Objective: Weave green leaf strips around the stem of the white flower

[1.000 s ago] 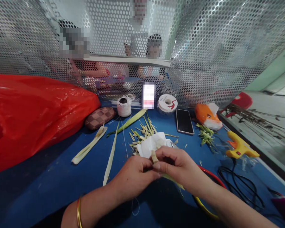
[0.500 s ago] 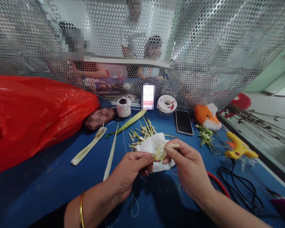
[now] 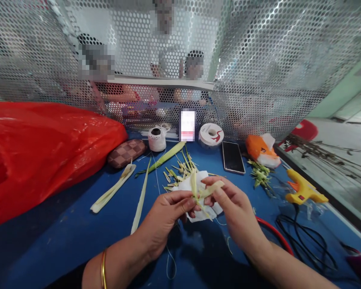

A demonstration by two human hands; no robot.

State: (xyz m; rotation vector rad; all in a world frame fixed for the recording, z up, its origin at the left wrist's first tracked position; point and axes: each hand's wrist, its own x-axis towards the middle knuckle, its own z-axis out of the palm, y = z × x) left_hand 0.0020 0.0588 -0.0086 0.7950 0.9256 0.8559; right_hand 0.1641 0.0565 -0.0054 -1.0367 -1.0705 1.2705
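Note:
Both my hands meet over the blue table (image 3: 63, 237) on a pale yellow-green leaf strip (image 3: 198, 192). My left hand (image 3: 165, 218) pinches its lower part between thumb and fingers. Fingers of my right hand (image 3: 233, 210) are bent round the strip's upper end, which curls over to the right. Under the strip lies a crumpled white paper (image 3: 195, 200). A thin white thread (image 3: 170, 261) hangs below my left hand. Cut leaf scraps (image 3: 180, 170) lie just beyond the paper.
A big red plastic bag (image 3: 39, 148) fills the left. Long leaf strips (image 3: 112, 188), a checkered pouch (image 3: 126, 152), a thread spool (image 3: 157, 138), a ribbon roll (image 3: 211, 134), a phone (image 3: 233, 157), and a yellow glue gun (image 3: 303, 189) with black cable lie around. People sit behind the perforated metal screen (image 3: 273, 80).
The hands rose slightly off the table and spread apart. The leaf strip has been bent, its upper end now curling right over my right fingers.

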